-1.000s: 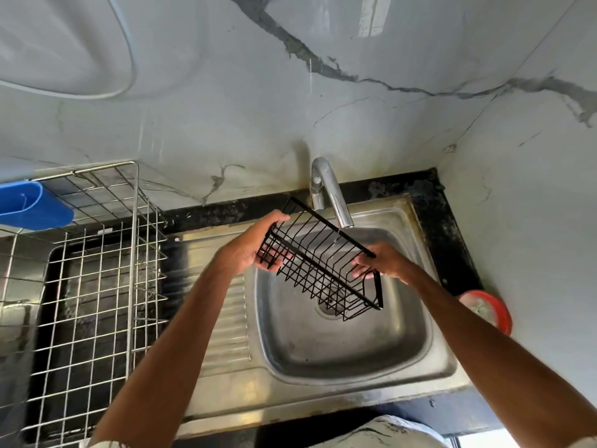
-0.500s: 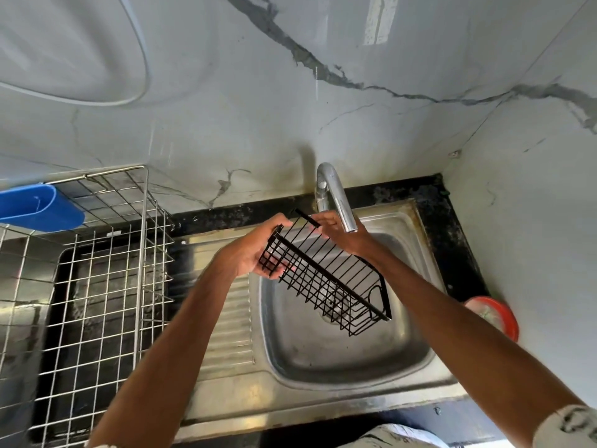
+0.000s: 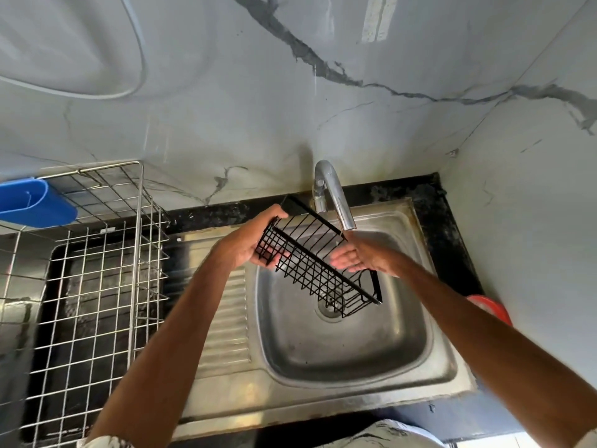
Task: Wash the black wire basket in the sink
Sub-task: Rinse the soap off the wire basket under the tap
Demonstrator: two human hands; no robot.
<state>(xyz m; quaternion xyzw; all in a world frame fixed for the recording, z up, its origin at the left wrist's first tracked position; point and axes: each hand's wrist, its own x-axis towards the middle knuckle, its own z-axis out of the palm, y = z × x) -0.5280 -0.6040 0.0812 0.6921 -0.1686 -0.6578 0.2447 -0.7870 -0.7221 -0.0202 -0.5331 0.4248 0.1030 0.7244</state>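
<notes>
plainly, the steel sink [image 3: 371, 360] sits in the dark worktop [image 3: 429, 202], and the black wire basket [image 3: 310, 273] hangs tilted over its bowl, just under the tap [image 3: 336, 202]. the basket looks light and stiff, an open mesh likely to turn slick when wet; its thicker rim and end frame seem the surest hold. the left hand [image 3: 242, 247] has its grip curled round the basket's upper end. the right hand [image 3: 358, 258] lies slack, fingers fairly straight against the inner wires, clasping nothing.

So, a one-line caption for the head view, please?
Left hand grips the black wire basket over the sink; right hand open inside it, below the faucet.
</notes>
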